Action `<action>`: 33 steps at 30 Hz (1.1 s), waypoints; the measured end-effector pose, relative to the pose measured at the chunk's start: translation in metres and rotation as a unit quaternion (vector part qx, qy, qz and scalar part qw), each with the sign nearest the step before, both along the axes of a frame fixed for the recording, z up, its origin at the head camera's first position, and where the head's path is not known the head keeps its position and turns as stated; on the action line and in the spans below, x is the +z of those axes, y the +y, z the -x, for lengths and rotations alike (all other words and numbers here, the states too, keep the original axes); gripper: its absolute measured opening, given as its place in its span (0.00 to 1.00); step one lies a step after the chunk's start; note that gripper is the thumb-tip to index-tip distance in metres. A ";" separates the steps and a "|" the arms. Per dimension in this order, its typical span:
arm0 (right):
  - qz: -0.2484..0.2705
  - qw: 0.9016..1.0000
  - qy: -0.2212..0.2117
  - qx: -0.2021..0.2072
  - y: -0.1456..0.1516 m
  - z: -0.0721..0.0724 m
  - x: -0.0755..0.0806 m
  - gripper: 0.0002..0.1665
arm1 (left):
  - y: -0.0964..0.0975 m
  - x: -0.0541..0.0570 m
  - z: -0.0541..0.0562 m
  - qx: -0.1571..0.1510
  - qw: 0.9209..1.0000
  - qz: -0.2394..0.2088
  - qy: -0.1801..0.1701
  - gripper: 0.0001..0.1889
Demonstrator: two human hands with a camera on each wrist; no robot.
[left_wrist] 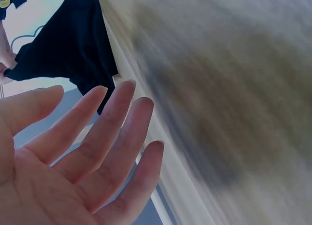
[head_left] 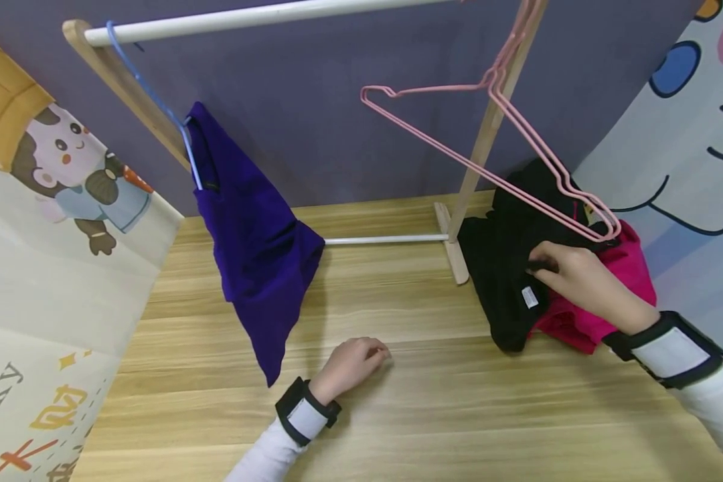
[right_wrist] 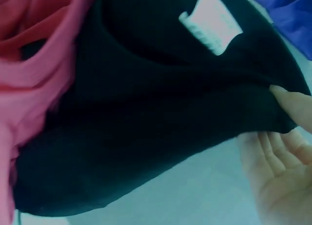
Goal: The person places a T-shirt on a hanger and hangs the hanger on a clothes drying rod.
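My right hand pinches an edge of a black garment, thumb on one side and fingers on the other in the right wrist view. A white label shows on the black cloth. Beneath and beside it lies a bright pink garment. Over the low front of the wooden surface, my left hand holds nothing, its fingers loosely bent and spread in the left wrist view. To its left, a purple garment hangs from a blue hanger.
A rack with a white top rail and wooden legs stands at the back. Pink hangers dangle at its right end, above the black garment. Printed panels flank both sides of the wooden surface.
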State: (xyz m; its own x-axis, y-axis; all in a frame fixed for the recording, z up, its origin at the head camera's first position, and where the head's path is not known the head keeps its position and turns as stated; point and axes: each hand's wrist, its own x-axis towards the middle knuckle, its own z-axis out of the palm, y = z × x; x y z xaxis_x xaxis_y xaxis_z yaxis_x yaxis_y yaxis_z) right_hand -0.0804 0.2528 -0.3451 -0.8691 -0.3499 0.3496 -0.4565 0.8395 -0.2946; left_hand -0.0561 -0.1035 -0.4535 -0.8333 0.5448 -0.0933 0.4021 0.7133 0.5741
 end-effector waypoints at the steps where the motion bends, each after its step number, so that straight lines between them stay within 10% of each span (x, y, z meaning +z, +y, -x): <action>1: 0.006 1.000 -0.002 0.003 -0.003 -0.001 0.002 0.14 | 0.000 0.001 0.000 0.001 1.000 -0.002 0.002 0.11; 18: 0.133 0.990 -0.042 -0.004 -0.047 -0.004 0.028 0.10 | 0.005 0.019 0.006 0.016 0.998 -0.044 0.040 0.11; 28: 0.244 0.968 -0.052 -0.029 -0.076 0.005 0.058 0.10 | 0.018 0.031 0.010 -0.002 0.997 -0.065 0.042 0.12; 33: 0.284 0.956 -0.058 -0.038 -0.090 0.008 0.069 0.08 | 0.024 0.038 0.009 0.005 0.989 -0.145 0.038 0.11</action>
State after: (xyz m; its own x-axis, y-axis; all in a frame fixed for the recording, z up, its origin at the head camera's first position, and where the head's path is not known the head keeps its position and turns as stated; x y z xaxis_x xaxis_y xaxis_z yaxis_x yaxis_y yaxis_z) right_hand -0.0879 0.1624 -0.2757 -0.9290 -0.0672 0.3639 -0.3372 0.5586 -0.7578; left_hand -0.0649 -0.0799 -0.4159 -0.8378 0.5305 0.1290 0.4457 0.5282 0.7228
